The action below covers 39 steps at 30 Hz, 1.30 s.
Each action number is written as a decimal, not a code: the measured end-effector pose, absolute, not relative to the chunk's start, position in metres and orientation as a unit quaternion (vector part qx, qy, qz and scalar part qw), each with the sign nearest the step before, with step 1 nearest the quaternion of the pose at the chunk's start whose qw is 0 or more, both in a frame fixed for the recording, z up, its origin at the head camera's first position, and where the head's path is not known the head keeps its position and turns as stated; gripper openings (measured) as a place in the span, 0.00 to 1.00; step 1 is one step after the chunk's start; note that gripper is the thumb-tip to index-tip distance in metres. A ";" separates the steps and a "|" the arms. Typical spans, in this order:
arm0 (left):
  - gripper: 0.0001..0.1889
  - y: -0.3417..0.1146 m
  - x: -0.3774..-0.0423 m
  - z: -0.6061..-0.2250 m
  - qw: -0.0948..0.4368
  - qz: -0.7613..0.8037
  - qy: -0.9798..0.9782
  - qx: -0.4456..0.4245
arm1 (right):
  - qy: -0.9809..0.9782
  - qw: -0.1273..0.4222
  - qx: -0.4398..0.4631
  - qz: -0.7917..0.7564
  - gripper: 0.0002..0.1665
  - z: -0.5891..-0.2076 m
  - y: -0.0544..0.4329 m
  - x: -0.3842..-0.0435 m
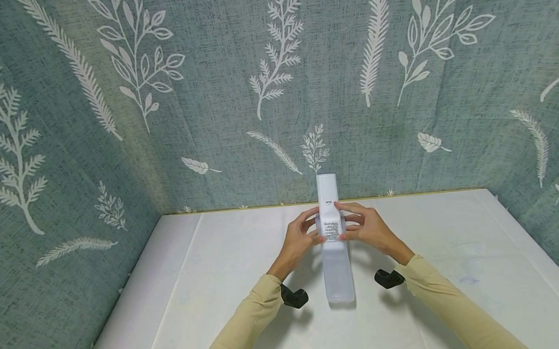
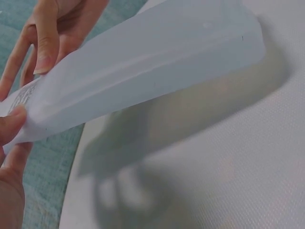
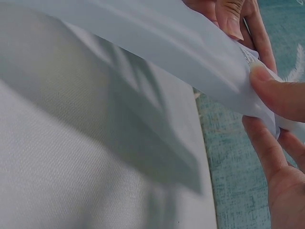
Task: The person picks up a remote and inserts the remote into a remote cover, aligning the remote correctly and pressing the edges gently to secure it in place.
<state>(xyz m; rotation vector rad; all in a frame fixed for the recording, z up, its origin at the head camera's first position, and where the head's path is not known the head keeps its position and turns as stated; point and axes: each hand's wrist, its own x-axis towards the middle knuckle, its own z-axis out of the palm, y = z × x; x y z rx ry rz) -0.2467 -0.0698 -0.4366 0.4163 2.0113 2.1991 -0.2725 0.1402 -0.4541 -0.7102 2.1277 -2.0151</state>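
A long white device [image 1: 328, 193] with a printed label and a long, translucent, frosted lower part [image 1: 337, 276] is held up above the white table in the head view. My left hand [image 1: 300, 240] grips it from the left, thumb on the labelled face. From the right, my right hand [image 1: 372, 232] grips the same middle section, its thumb beside the label. In the left wrist view the frosted part [image 2: 157, 62] slants across the picture above its shadow. Both thumbs press the device near the label in the right wrist view, where the frosted part [image 3: 157, 43] fills the top.
The white table [image 1: 238, 285] runs back to a wall of teal leaf-patterned cloth [image 1: 225, 92], which also rises on both sides. Black wrist mounts [image 1: 295, 298] stick out from the sleeves. Shadows of hands and device fall on the table.
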 end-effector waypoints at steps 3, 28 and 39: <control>0.37 -0.069 -0.247 -0.437 0.066 0.727 0.669 0.137 | 0.703 0.059 -0.236 -0.669 0.43 -0.455 0.141 -0.272; 0.44 -0.075 -0.251 -0.441 0.101 0.691 0.682 0.216 | 0.699 0.097 -0.263 -0.658 0.51 -0.443 0.143 -0.267; 0.48 -0.073 -0.256 -0.457 0.090 0.689 0.688 0.210 | 0.692 0.105 -0.268 -0.662 0.51 -0.443 0.145 -0.266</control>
